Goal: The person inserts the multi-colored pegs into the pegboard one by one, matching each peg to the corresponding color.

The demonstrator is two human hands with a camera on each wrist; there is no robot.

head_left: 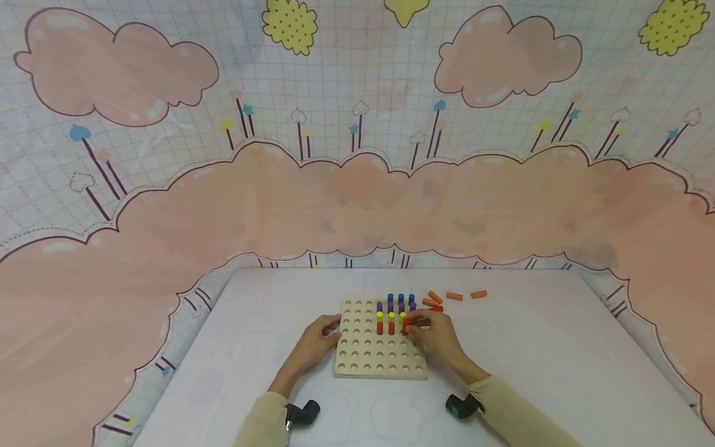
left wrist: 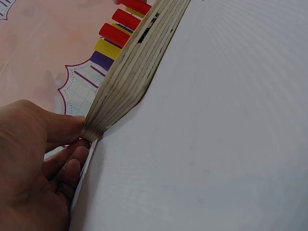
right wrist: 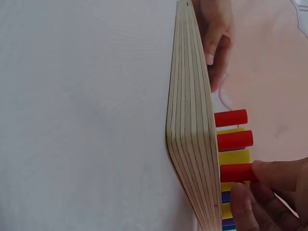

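A wooden pegboard [head_left: 360, 360] lies on the table, rows of round holes across its top. At its left edge my left hand [head_left: 313, 341] grips the side between thumb and fingers, as the left wrist view also shows. My right hand [head_left: 438, 335] pinches a red peg [right wrist: 236, 172] that stands upright at the board's surface; how deep it sits in a hole I cannot tell. Two more red pegs [head_left: 391, 328] stand to its left in the same row. Behind them rise yellow pegs [head_left: 380, 316], purple pegs [head_left: 390, 307] and blue pegs [head_left: 401, 298]. Fingers partly cover the right end.
Several orange pegs [head_left: 478, 294] lie loose on the white table [head_left: 530, 347] beyond the board's back right corner. A loose red piece [head_left: 437, 308] shows just behind my right hand. A patterned cloth backdrop [head_left: 357, 211] rises at the table's far edge.
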